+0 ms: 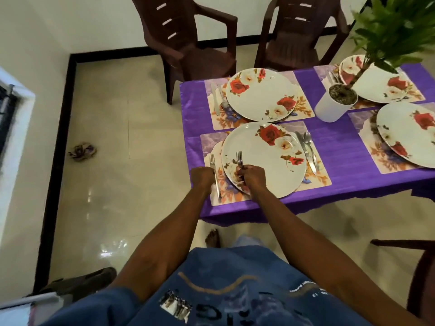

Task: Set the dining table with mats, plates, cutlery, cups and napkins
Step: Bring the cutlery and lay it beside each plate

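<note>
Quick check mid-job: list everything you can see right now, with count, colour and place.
Plates: four, white with roses, one per mat.
Place mats: four, floral, on purple tablecloth.
Fork: one, left of near plate.
Knife and spoon: right of near plate.
Potted plant: white pot, table middle.
Chairs: two brown, far side.
Left hand: on the laid fork.
Right hand: grips spare forks.
</note>
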### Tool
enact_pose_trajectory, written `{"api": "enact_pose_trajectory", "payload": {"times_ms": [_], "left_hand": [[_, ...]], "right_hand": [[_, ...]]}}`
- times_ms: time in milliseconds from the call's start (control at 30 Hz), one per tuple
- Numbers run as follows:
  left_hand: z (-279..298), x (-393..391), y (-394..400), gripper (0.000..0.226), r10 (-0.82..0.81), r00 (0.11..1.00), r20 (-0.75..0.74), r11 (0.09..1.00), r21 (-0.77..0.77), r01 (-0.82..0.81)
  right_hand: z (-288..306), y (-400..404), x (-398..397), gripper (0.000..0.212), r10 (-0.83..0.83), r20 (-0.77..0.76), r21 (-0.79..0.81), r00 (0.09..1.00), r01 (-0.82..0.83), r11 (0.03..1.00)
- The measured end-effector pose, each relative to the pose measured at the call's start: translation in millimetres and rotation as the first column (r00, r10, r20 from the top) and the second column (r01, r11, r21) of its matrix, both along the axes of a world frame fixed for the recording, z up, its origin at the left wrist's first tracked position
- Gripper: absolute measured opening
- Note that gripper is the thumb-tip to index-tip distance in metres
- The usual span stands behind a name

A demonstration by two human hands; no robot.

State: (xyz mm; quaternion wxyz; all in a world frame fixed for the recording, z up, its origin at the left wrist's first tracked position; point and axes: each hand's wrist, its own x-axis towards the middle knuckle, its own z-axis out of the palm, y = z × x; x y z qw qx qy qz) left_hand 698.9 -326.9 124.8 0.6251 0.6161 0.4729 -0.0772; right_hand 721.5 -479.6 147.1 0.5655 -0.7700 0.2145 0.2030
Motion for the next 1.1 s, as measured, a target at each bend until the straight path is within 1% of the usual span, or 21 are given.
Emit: {"api": "enact_pose_trajectory", "payload": {"times_ms": [67, 133, 233, 333, 433, 533, 667, 767, 900, 933, 1000, 1033, 1100], "left_hand": [[-11, 6, 2, 0.011, -0.035, 0.999, -0.040, 0.999, 0.025, 0.036], [-28, 14, 6, 0.012, -0.001, 1.000, -0.030, 0.998, 0.055, 0.002], [-12, 20, 3, 0.008, 0.015, 0.998, -0.056, 0.997, 0.071, -0.011], [6, 23, -1, 0.011, 0.020, 0.998, -0.055, 0.995, 0.102, -0.015], [8, 27, -5, 0.011, 0.025, 0.996, -0.080, 0.990, 0.143, -0.014], [7, 30, -9, 0.010, 0.034, 0.995, -0.094, 0.983, 0.180, -0.016], [4, 31, -9, 0.017, 0.001, 0.992, -0.128, 0.972, 0.234, 0.029], [4, 32, -10, 0.018, 0.010, 0.994, -0.107, 0.969, 0.245, 0.016], [13, 26, -11, 0.010, 0.033, 0.994, -0.103, 0.970, 0.243, -0.007], [15, 26, -11, 0.010, 0.051, 0.993, -0.104, 0.965, 0.260, -0.022], [17, 25, -10, 0.018, 0.084, 0.990, -0.111, 0.939, 0.341, -0.042], [16, 25, -10, 0.018, 0.091, 0.991, -0.102, 0.924, 0.380, -0.046], [16, 28, -12, 0.019, 0.082, 0.996, -0.031, 0.913, 0.404, -0.062]], "right_hand": [[2, 2, 10, 0.022, 0.036, 0.004, 0.003, 0.999, -0.036, 0.999], [2, 3, 21, 0.020, 0.044, -0.004, 0.007, 0.999, -0.044, 0.999], [0, 1, 34, 0.017, 0.075, -0.032, 0.020, 0.997, -0.075, 0.997], [-4, 1, 44, 0.019, 0.109, -0.033, 0.026, 0.994, -0.108, 0.994], [-4, -1, 50, 0.015, 0.146, -0.011, -0.003, 0.989, -0.146, 0.989], [-7, -3, 53, 0.013, 0.146, -0.016, 0.015, 0.989, -0.146, 0.989], [-11, -4, 54, 0.008, 0.147, -0.052, 0.031, 0.988, -0.146, 0.989], [-13, -7, 54, 0.008, 0.138, -0.096, 0.078, 0.986, -0.131, 0.988], [-14, -10, 55, 0.015, 0.142, -0.129, 0.139, 0.981, -0.124, 0.983], [-13, -10, 55, 0.015, 0.141, -0.130, 0.149, 0.981, -0.121, 0.981], [-10, -10, 55, 0.014, 0.143, -0.139, 0.191, 0.980, -0.115, 0.975], [-9, -10, 55, 0.014, 0.148, -0.147, 0.223, 0.978, -0.113, 0.968], [-7, -10, 56, 0.016, 0.151, -0.160, 0.281, 0.976, -0.101, 0.954]]}}
